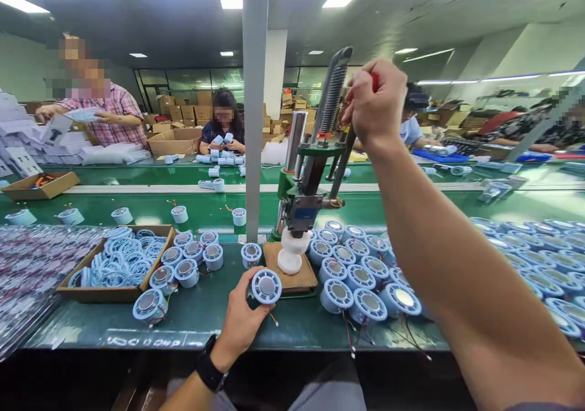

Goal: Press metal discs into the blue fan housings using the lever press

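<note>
Between the thumb and fingers of my left hand is a light-blue round fan motor housing, its slotted ring and grey centre facing me. A short wire hangs below it. My right hand is raised and wrapped round the lever handle of a green hand press. Under the press ram, a white round pad sits just over a second white round block on a brown base board. The held housing is in front of the base, to its left.
A cardboard box of light-blue rings stands at the left, with several housings beside it. Many more housings with wires crowd the right. A grey post rises behind the press. Co-workers sit across the green conveyor.
</note>
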`<state>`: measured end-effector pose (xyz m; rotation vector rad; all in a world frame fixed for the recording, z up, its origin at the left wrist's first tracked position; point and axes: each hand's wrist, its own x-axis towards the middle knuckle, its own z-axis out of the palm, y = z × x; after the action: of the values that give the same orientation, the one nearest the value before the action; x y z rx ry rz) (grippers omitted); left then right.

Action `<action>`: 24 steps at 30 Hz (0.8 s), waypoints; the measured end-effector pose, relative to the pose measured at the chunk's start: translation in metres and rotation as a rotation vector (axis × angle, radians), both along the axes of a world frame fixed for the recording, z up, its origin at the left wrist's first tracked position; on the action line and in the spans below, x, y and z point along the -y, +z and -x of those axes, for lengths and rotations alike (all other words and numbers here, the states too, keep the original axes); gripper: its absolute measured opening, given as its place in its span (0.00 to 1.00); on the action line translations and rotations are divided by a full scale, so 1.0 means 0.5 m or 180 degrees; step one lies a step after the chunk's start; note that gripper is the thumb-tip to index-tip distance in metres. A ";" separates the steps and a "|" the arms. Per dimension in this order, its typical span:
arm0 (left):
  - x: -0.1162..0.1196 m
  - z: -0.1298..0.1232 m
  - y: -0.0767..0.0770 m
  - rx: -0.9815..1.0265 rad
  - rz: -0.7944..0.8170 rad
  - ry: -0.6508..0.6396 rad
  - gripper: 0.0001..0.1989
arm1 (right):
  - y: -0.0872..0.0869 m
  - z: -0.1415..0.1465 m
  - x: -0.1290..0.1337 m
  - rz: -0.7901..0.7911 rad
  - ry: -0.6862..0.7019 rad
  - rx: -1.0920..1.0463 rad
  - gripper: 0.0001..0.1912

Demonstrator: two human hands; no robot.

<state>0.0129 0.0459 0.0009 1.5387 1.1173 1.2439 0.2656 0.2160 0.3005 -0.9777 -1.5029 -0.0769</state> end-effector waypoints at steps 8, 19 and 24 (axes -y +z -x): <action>0.045 0.084 -0.044 -0.0745 0.0346 0.0845 0.26 | -0.329 0.137 0.317 0.0217 0.0382 0.0667 0.24; 0.047 0.113 -0.036 -0.0845 0.0597 0.0278 0.34 | -0.709 0.344 0.363 0.2292 0.1291 -0.0007 0.40; 0.042 0.095 -0.040 -0.0873 0.0490 0.0331 0.27 | -0.687 0.340 0.364 0.2334 0.1446 -0.0183 0.30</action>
<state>-0.0346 0.0249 -0.0192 1.5817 1.4513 1.0070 0.0954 0.0337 -0.0431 -1.1550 -1.6951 0.8725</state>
